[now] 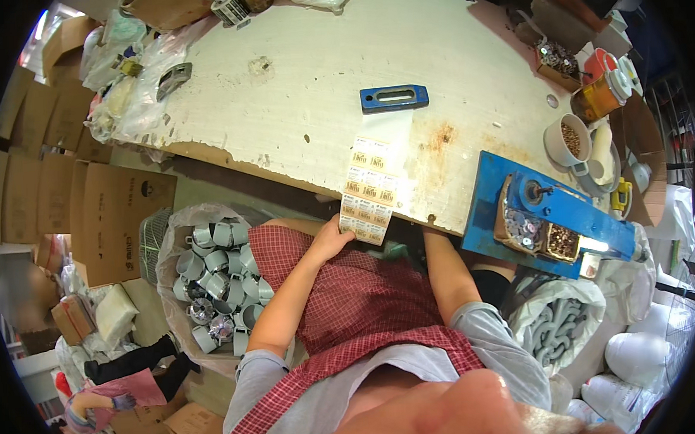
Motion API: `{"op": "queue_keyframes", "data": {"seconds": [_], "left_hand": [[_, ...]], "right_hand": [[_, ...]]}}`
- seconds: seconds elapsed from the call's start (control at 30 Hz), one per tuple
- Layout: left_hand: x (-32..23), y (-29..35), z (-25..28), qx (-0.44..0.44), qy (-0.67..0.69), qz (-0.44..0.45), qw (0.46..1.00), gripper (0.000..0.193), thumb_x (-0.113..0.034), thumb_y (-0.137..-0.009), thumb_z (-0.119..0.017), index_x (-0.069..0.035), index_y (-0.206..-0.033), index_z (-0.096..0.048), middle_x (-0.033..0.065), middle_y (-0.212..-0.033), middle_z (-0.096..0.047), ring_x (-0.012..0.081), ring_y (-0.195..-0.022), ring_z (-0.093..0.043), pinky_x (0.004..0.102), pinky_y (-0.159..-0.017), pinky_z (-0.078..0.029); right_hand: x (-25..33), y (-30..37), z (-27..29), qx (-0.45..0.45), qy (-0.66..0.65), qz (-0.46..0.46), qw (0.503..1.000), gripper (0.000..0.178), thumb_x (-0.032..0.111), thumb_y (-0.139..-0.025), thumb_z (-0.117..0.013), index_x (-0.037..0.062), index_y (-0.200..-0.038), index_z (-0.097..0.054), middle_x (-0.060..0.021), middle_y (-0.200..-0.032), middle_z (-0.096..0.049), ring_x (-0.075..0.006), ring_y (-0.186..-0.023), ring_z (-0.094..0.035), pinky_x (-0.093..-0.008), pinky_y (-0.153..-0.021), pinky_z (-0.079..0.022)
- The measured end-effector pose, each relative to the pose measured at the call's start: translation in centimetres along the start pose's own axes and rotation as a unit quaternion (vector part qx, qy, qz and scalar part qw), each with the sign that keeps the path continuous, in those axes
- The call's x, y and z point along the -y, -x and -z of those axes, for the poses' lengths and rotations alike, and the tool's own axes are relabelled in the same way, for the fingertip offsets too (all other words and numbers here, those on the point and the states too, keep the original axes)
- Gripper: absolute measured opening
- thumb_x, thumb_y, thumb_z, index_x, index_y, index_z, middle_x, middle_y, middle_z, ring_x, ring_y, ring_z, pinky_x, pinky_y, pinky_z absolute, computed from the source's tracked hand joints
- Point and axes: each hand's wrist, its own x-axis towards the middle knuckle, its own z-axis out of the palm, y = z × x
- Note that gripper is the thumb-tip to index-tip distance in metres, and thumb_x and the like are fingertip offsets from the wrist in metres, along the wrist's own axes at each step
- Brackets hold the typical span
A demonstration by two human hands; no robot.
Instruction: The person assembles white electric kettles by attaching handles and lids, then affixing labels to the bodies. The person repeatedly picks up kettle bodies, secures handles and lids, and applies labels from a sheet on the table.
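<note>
A long sheet of labels [371, 186], white with small printed brown-and-white stickers, lies on the worktable and hangs over its near edge. Its hanging lower end is pinched by my left hand [332, 239], thumb on the front. At the sheet's far end rests a blue slotted metal block [370, 101], touching the bare backing paper. My right forearm [448, 278] reaches under the table edge, so the hand and whatever it may touch are hidden. Below, my lap is covered by a red checked apron [359, 294].
On the worktable [280, 103], a blue press-like fixture [479, 203] with trays of small metal parts stands right, near a cup of small parts [567, 139]. Bags of grey cups [218, 261] and grey curved pieces [554, 328] flank me. Cartons [115, 219] and another person [130, 382] are left.
</note>
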Motion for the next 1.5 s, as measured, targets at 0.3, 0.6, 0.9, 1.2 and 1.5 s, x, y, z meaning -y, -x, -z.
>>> {"op": "queue_keyframes", "data": {"seconds": [0.3,0.6,0.9,1.2,1.5], "left_hand": [[-10.0,3.5,3.3,-0.306,-0.305,-0.239,0.87,0.027,-0.012,-0.086,-0.064,-0.005,-0.112,-0.065,0.0134,-0.113,-0.066,0.0315,-0.107,-0.061,0.0412,-0.09,-0.051],[-11.0,-9.3,-0.8,-0.168,-0.445,-0.301,0.827,0.066,-0.053,-0.097,-0.044,-0.009,-0.146,-0.043,0.0121,-0.155,-0.035,0.0296,-0.146,-0.026,0.0549,-0.118,-0.017],[-10.9,-8.9,-1.0,-0.155,-0.428,-0.309,0.835,0.068,-0.055,-0.098,-0.042,-0.01,-0.149,-0.039,0.0099,-0.159,-0.028,0.0263,-0.149,-0.019,0.0538,-0.12,-0.009],[-13.1,-13.7,0.1,-0.146,-0.453,-0.302,0.826,0.068,-0.057,-0.099,-0.036,-0.013,-0.151,-0.035,0.008,-0.16,-0.026,0.0231,-0.15,-0.017,0.0542,-0.121,-0.006],[-13.3,-14.7,0.4,-0.13,-0.42,-0.282,0.853,0.053,-0.05,-0.095,-0.049,-0.01,-0.128,-0.061,0.0141,-0.139,-0.054,0.0277,-0.133,-0.045,0.0551,-0.117,-0.014]], "right_hand": [[-2.2,3.1,4.0,-0.086,0.147,0.216,0.961,0.062,0.028,-0.079,-0.075,0.0002,-0.131,-0.056,-0.0251,-0.117,-0.065,-0.043,-0.102,-0.065,-0.0439,-0.093,-0.052],[15.4,15.6,20.7,0.325,0.069,0.277,0.901,0.018,0.017,-0.088,-0.066,0.0008,-0.094,-0.07,-0.0197,-0.096,-0.07,-0.0375,-0.095,-0.066,-0.0414,-0.08,-0.054],[23.9,-6.5,12.3,-0.085,0.24,0.479,0.84,0.051,0.013,-0.086,-0.068,0.0127,-0.135,-0.055,-0.0072,-0.134,-0.055,-0.032,-0.125,-0.049,-0.055,-0.097,-0.042],[23.9,-12.3,14.2,-0.194,-0.032,0.378,0.905,0.046,0.017,-0.076,-0.078,0.0037,-0.118,-0.067,-0.0211,-0.115,-0.061,-0.0375,-0.108,-0.054,-0.0429,-0.093,-0.046],[25.3,-1.7,15.0,-0.027,0.038,0.545,0.837,0.049,0.009,-0.074,-0.076,0.0019,-0.121,-0.063,-0.0172,-0.119,-0.059,-0.0365,-0.112,-0.052,-0.0427,-0.097,-0.045]]}}
